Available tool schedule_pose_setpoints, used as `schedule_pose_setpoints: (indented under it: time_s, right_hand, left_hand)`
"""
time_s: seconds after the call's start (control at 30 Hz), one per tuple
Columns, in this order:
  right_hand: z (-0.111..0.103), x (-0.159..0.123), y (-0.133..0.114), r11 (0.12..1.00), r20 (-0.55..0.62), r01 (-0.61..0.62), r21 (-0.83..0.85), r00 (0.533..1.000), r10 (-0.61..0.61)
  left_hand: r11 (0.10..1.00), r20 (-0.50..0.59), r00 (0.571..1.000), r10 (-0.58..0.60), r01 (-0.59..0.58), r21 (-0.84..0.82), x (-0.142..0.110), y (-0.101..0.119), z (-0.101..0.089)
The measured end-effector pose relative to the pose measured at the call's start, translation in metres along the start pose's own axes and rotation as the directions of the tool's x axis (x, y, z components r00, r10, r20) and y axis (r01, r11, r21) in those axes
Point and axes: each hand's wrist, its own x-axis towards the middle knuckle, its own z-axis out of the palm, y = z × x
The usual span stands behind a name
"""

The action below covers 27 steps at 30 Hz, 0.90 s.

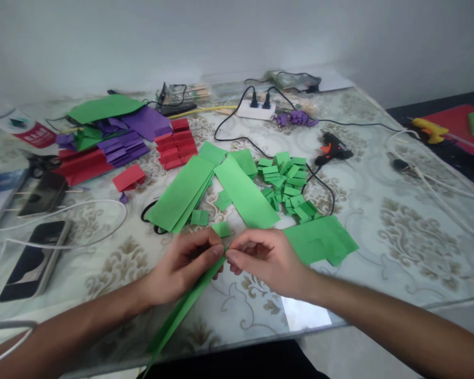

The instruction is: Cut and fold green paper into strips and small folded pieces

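A long folded strip of green paper (pixel 184 310) hangs from my left hand (pixel 187 263), pinched near its upper end between thumb and fingers. My right hand (pixel 266 258) pinches the tip of the same strip, its fingertips almost touching those of the left. Just beyond the hands lie a small green paper piece (pixel 221 229), a stack of green strips (pixel 184 195) and a single green strip (pixel 247 195). Black scissor handles (pixel 150 213) show partly from under the stack. Small folded green pieces (pixel 288 181) form a heap at right, with larger green sheets (pixel 319 239) nearer me.
Red folded paper (pixel 176 145) and purple paper (pixel 124 147) lie at the back left. A phone (pixel 33 260) and white cable are on the left. A power strip (pixel 256 109), black glue gun (pixel 332 150) and yellow glue gun (pixel 430 130) stand farther back, with cords crossing the table.
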Motion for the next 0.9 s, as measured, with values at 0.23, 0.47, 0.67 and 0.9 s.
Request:
schedule_pose_setpoints:
  time_s: [0.23,0.47,0.67,0.9]
  right_hand:
    - [0.0011,0.001,0.0012,1.0,-0.008,-0.011,0.027,1.0,0.012]
    - [-0.0039,0.0038,0.0006,0.997,-0.083,0.066,0.046,0.995,-0.062]
    - [-0.0037,0.0063,-0.0002,0.997,-0.099,0.054,0.05,0.994,-0.049]
    - [-0.0026,0.0069,-0.001,0.998,-0.041,0.046,-0.035,0.998,-0.047]
  left_hand:
    - [0.998,-0.026,0.999,-0.043,0.042,-0.055,0.004,-0.0004,-0.0019]
    - [0.97,0.031,0.989,-0.144,0.147,-0.194,0.0038,0.0019,0.0001]
    - [0.977,0.004,0.989,-0.149,0.148,-0.157,0.004,0.0016,0.0015]
    - [0.994,0.016,0.995,-0.096,0.097,-0.048,-0.0003,-0.0001,0.0043]
